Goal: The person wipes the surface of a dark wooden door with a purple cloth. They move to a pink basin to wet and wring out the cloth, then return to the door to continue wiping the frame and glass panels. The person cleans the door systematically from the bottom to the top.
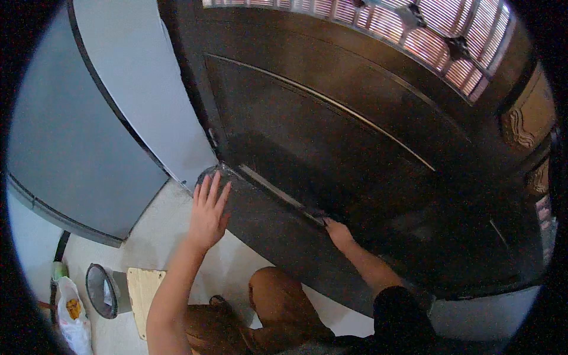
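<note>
A dark brown door (pixel 307 130) with a raised panel stands before me, and a dark sill (pixel 278 236) runs along its foot. My left hand (pixel 208 213) is open, its fingers stretched toward the sill's left corner. A small dark bundle (pixel 205 175) lies behind those fingertips; its kind is unclear. Farther right, my right hand (pixel 338 233) has its fingers closed at the right end of a pale strip (pixel 283 194) along the door's bottom edge. Something dark shows at its fingertips, too dim to name.
At lower left are a round dark-rimmed bin (pixel 102 290), a pale wooden stool (pixel 141 290) and a white plastic bag (pixel 72 319) with something orange inside. A blue-grey panel (pixel 83 136) and a white wall (pixel 136 77) border the left. Barred glass (pixel 378 21) tops the door.
</note>
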`<state>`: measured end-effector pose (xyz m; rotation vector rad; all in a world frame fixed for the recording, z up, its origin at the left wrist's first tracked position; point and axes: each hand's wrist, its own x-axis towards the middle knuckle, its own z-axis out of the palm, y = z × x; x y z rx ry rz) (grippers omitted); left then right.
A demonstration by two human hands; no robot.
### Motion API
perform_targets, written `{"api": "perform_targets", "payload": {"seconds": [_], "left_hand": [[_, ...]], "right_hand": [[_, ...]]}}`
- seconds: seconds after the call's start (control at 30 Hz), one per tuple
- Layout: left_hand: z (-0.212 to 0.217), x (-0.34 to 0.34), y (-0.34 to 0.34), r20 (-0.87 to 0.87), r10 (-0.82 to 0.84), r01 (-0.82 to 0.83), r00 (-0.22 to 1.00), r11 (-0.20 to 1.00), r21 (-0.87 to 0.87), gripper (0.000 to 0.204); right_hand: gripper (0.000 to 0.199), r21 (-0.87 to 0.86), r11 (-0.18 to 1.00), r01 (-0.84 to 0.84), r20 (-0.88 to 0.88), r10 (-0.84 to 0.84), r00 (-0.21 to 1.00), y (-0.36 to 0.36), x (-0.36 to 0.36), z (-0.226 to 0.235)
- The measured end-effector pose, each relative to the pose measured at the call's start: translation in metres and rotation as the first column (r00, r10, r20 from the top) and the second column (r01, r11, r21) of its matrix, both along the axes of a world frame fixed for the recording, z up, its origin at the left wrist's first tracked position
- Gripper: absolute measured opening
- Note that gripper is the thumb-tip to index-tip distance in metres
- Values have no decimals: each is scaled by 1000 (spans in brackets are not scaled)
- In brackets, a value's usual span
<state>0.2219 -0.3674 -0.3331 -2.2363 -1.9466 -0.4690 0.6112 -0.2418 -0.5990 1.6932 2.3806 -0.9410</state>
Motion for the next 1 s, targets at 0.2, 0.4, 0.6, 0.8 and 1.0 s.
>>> {"api": "perform_targets", "payload": {"seconds": [0.2,0.4,0.6,0.8,1.0], "left_hand": [[-18,-34,-34,68,78,-78,995,997,-4,80],[-24,-12,-34,74,109,-108,991,994,-14,82],[-3,-11,-48,95,80,-80,992,997,-2,80],[4,-42,-80,114,103,-97,988,993,-62,82],[-26,-63,-70,223,112,-104,968,993,-48,79]], "right_hand": [[47,491,674,-552,346,431,834,11,-9,52],[59,875,333,-350,350,63,935,12,-85,296],[38,549,738,-391,270,286,919,27,-78,124],[45,363,526,-769,617,483,621,1,6,2],[52,460,643,-612,480,400,781,26,-64,175]]}}
